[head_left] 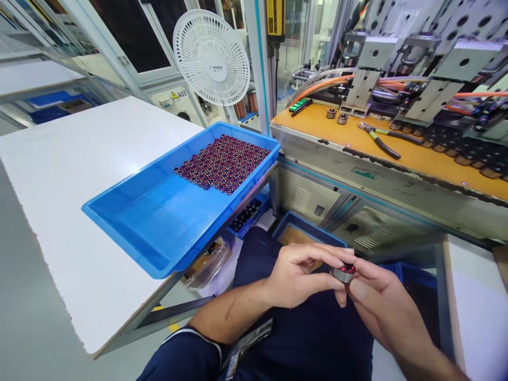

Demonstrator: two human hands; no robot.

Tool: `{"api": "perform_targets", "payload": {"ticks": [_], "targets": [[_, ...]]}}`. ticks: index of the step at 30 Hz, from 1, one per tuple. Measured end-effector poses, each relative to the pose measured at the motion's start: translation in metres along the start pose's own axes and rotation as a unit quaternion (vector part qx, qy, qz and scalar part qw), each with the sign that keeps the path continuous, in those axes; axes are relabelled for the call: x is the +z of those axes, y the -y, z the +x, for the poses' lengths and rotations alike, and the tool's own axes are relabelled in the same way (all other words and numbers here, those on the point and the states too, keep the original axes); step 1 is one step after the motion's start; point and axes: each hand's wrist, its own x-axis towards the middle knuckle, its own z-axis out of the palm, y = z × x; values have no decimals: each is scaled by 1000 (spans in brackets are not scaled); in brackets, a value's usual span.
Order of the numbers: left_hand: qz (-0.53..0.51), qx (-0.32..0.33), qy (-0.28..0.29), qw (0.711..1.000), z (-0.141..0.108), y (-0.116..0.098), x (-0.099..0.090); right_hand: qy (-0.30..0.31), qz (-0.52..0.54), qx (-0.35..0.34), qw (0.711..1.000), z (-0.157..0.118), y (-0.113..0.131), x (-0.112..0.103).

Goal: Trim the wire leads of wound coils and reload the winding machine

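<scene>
Above my lap, a small round metal part (343,273) with a red and black inside is pinched between both hands. My left hand (304,272) grips its left side, thumb along the front and fingers over the top. My right hand (377,291) closes on its right side with thumb and fingertips. The fingers cover part of it, so its full shape is hidden. To the left, a blue tray (138,233) rests on the white table, its far half filled with many small dark parts (228,161) dotted red and pale.
A white fan (212,58) stands behind the tray. On the machine's orange worktop (317,119) lie cutting pliers (381,140), two small metal rings (336,115) and a row of dark cylindrical parts (452,143). Blue bins (293,219) sit below, and a white surface (472,296) is at right.
</scene>
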Motion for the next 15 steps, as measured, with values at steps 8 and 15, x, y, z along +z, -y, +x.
{"api": "perform_targets", "payload": {"ticks": [8, 15], "targets": [[245, 25, -190, 950, 7, -3, -27, -227, -492, -405, 736, 9, 2, -7], [436, 112, -12, 893, -1, -26, 7, -157, -642, -503, 558, 16, 5, -21]]}}
